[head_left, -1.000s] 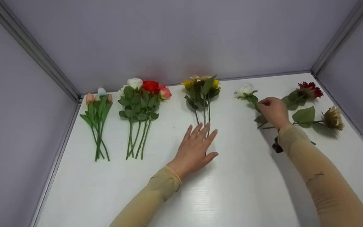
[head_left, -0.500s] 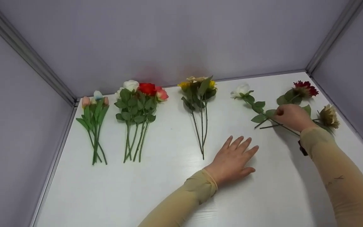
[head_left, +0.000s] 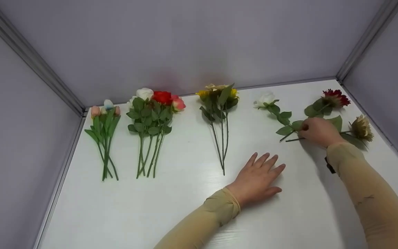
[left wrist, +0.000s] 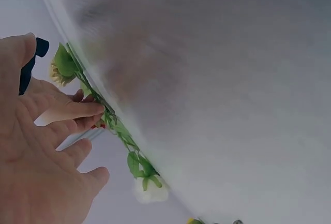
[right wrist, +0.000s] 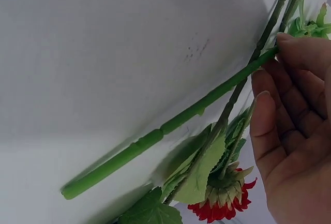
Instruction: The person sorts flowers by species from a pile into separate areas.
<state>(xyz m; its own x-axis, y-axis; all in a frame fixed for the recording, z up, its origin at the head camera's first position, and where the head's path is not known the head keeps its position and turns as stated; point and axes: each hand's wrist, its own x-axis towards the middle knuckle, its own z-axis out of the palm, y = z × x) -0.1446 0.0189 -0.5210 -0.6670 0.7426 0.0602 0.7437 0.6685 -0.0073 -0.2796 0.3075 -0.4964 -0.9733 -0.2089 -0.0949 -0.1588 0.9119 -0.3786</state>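
My left hand (head_left: 259, 176) lies flat and open on the white tabletop (head_left: 171, 211), right of the yellow bunch's stem ends; it shows with straight fingers in the left wrist view (left wrist: 41, 172). My right hand (head_left: 318, 131) is over the spot where three loose flowers' stems cross: a white rose (head_left: 264, 99), a red flower (head_left: 335, 97) and a beige flower (head_left: 360, 128). In the right wrist view its fingertips (right wrist: 282, 40) pinch a thick green stem (right wrist: 170, 123), with the red flower (right wrist: 220, 208) below. I cannot tell whose stem it is.
Three sorted bunches lie along the back: pastel buds (head_left: 104, 110) at the left, mixed roses (head_left: 154, 103), and yellow flowers (head_left: 219, 93). Grey walls close in the back and both sides. Metal rails run along the table's edges.
My left hand slid from the yellow bunch's stems to the right and nearer. My right hand moved from the white rose's stem to the crossing stems, then barely shifted.
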